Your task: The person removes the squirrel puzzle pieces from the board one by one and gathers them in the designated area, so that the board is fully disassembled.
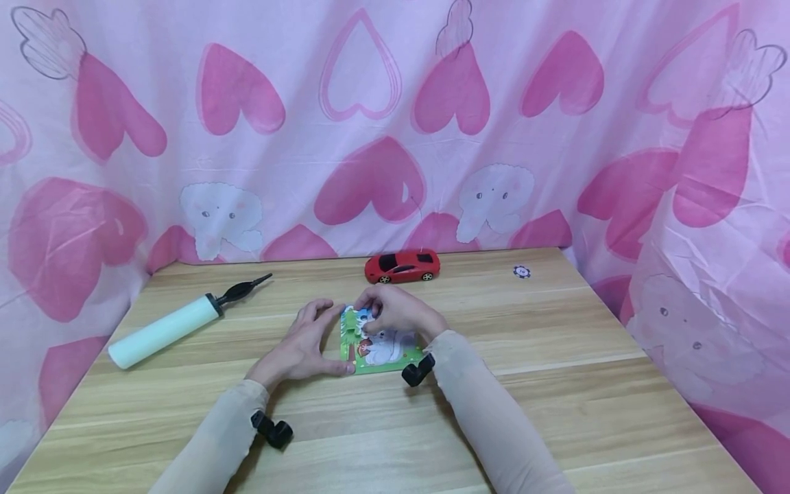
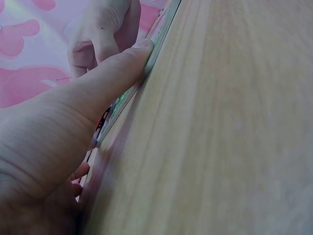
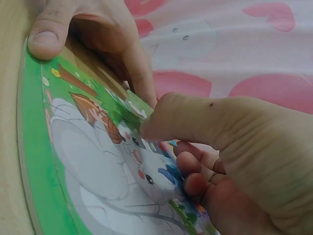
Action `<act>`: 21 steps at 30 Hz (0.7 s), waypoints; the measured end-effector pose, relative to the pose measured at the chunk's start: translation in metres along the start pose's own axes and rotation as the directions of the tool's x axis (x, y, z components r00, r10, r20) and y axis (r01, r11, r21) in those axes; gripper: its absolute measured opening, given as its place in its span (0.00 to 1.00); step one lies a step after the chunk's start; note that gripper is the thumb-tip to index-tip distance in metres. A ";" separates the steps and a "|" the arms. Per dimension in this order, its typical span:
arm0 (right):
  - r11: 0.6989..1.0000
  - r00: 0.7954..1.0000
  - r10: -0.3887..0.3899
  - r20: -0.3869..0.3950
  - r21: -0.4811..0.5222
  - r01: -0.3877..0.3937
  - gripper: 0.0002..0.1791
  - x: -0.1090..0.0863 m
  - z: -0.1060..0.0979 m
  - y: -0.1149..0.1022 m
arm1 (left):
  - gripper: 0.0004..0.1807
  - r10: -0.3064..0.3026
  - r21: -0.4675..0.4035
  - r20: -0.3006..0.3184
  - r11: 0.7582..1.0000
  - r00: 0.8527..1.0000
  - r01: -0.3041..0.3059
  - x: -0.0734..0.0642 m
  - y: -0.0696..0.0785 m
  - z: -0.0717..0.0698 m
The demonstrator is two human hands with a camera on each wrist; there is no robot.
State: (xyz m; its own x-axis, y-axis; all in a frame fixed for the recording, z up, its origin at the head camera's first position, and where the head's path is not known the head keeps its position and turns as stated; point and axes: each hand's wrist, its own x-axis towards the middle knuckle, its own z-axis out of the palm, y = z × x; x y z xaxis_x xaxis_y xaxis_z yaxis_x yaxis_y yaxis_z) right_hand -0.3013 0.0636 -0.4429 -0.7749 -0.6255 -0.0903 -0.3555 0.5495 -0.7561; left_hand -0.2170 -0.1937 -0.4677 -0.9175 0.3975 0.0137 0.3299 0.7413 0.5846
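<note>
Left: pump (image 1: 166, 329), lying aslant, its black nozzle directed away from the person and to the right; well apart from the work. Next, left hand (image 1: 302, 346), thumb and fingers spread along the puzzle's left side; the thumb presses the near-left corner, while the forefinger reaches toward the far-left one, its contact there not clear. Centre: puzzle (image 1: 389, 351), flat on the table (image 1: 370, 439), directly between the hands; foreshortening prevents telling which side is longer. Near its far-left part, a piece (image 3: 132, 105) appears pinched by the right hand (image 1: 402, 312), thumb in front and the other fingers curled; whether the piece is seated or lifted cannot be told. The right hand arches over the puzzle from the right, its fingertips near those of the left, so both hands are equally close to the work. Just beyond the right hand, car (image 1: 402, 266), side-on; nothing stands between hands and puzzle. Far right, chip (image 1: 522, 272), lying flat, well apart. Behind all, curtain (image 1: 290, 171).
</note>
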 end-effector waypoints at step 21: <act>0.998 0.976 -0.007 -0.216 0.066 0.022 0.24 -0.065 -0.065 0.020 | 0.74 0.032 0.013 -0.015 0.999 0.999 -0.032 0.000 0.000 0.001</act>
State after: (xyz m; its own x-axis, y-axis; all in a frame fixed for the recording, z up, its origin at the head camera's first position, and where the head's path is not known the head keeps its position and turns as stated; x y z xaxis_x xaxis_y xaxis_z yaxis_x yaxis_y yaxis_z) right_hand -0.2925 0.1511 -0.4095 -0.8669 -0.4952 0.0573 -0.3372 0.4979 -0.7990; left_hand -0.2171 -0.1933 -0.4686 -0.9096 0.4131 0.0445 0.3618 0.7349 0.5736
